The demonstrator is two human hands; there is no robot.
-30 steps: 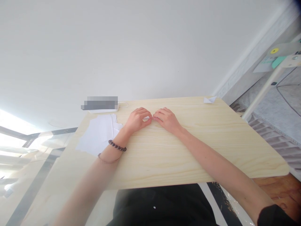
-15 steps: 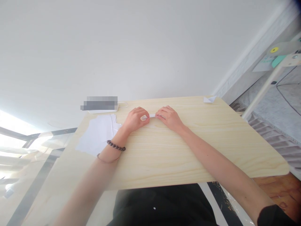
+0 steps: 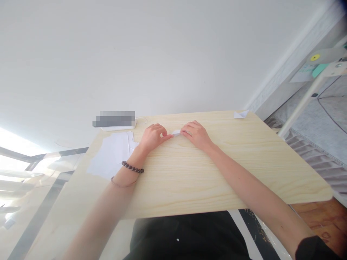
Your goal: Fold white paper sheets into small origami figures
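Observation:
A small folded piece of white paper (image 3: 176, 133) lies near the far middle of the wooden table, between my two hands. My right hand (image 3: 195, 134) pinches its right end between thumb and fingers. At the paper's left end, the thumb of my left hand (image 3: 155, 137) is stretched out and its tip touches the edge. The other left fingers are curled back, with a gap between them and the thumb. A dark bead bracelet (image 3: 132, 167) and a thin band circle my left wrist. Part of the folded paper is hidden behind the right fingers.
White paper sheets (image 3: 110, 153) with torn-looking edges lie on the table's left side, partly under my left forearm. A blurred-out device with a white base (image 3: 119, 128) stands at the back left. Another folded white paper (image 3: 240, 114) sits at the far right corner, near the wall.
My left index finger has come away from the paper and curled back, while the thumb has extended toward it. More of the paper's middle shows; the right hand still grips it.

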